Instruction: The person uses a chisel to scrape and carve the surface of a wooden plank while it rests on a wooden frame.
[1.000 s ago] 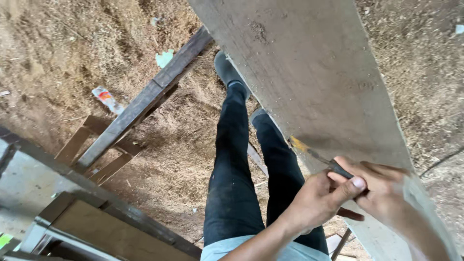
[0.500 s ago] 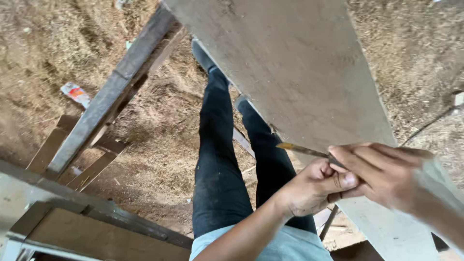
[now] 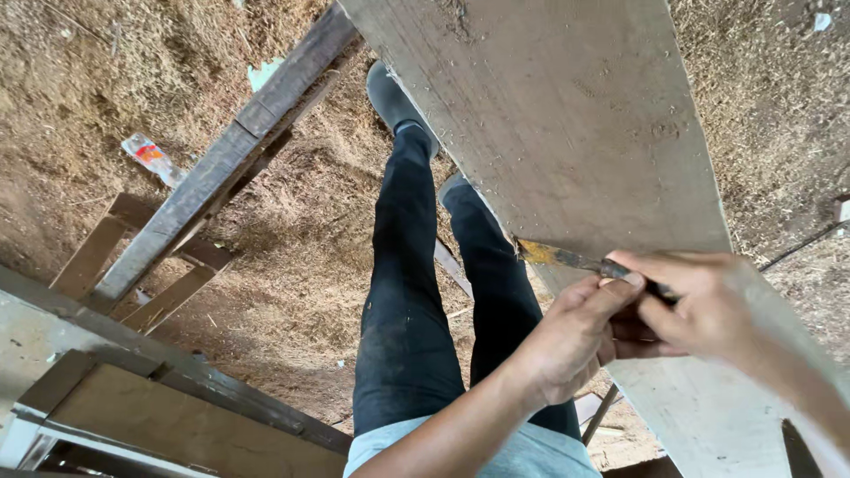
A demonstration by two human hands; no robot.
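From the head camera, looking down, I had both hands at the near edge of a wide, pale wooden plank (image 3: 567, 133) that ran from the top of the view down to the lower right. My right hand (image 3: 708, 310) was closed around the dark handle of a chisel (image 3: 575, 259), its fingers wrapped tight so the handle was mostly hidden. My left hand (image 3: 567, 341) was curled just beside and against it, the thumb pressing up at the chisel's shank. The rusty, yellowish blade pointed left, its tip touching the plank's left edge.

Below the plank my legs in dark trousers (image 3: 416, 319) stood on a sawdust-covered floor (image 3: 80, 97), one grey shoe (image 3: 394, 97) showing near the top. To the left a long grey timber beam (image 3: 221, 168) lay slanted over a wooden frame, and a small crumpled wrapper (image 3: 150, 157) lay in the sawdust beyond it. A board-topped tabletop (image 3: 177, 425) filled the lower left corner.
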